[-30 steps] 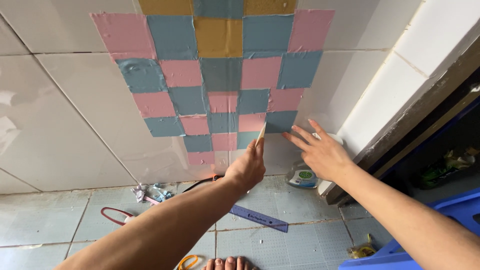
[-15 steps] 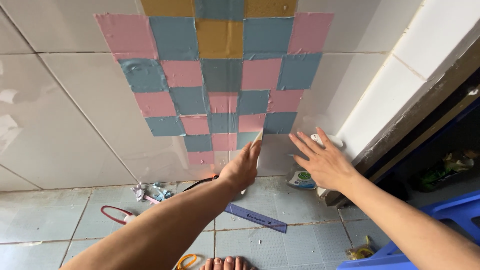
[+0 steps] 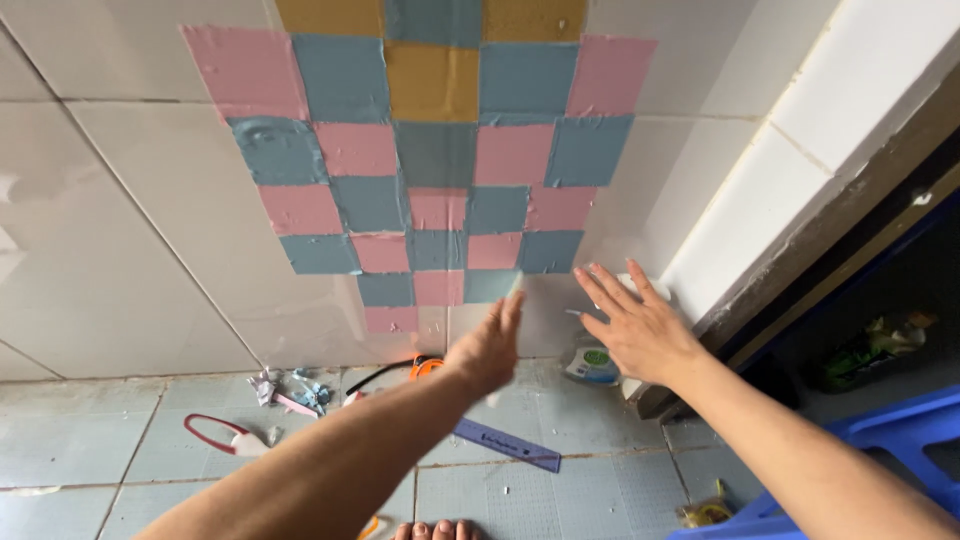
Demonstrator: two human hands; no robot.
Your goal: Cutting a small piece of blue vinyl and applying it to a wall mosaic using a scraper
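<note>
1. Left hand (image 3: 487, 350) raised near the wall, fingers straight together, blurred; grip released, holding nothing visible.
2. Right hand (image 3: 640, 325) spread flat, fingers fanned, grip released, at the pale tile just right of the lowest squares.
3. Patchwork of pink, blue and yellow squares (image 3: 440, 180) stuck on the white wall tiles (image 3: 120, 250), narrowing downward toward both hands.
4. Small tub with green round label (image 3: 592, 362) on the floor below the right hand.
5. Purple ruler (image 3: 505, 445), red-handled scissors (image 3: 225, 435), paper scraps (image 3: 290, 388) on grey floor tiles.
</note>
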